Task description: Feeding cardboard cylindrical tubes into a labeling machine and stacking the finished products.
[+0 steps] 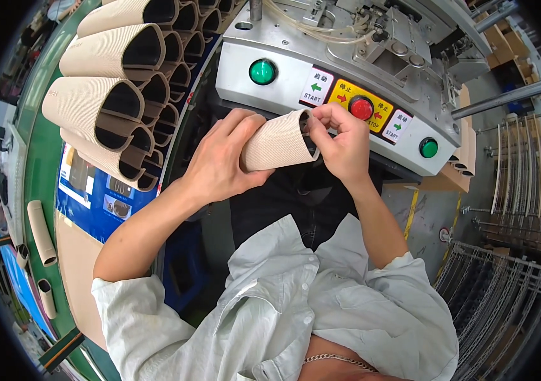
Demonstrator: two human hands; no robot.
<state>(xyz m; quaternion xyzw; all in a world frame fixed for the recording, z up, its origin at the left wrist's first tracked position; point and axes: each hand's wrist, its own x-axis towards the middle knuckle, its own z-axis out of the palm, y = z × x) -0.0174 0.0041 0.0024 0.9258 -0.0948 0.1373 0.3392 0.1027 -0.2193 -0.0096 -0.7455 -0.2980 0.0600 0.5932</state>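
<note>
Head view, well left of the machine: a green table carries loose beige tubes. Nearer the machine's left side, a stack of beige sleeves shows its open ends. Before the machine's front panel, the left hand wraps around the held sleeve, which tilts slightly. At its open rim, the right hand brings thumb and forefinger together; whether they pinch the edge, I cannot tell. Right of the machine stands a wire rack.
</note>
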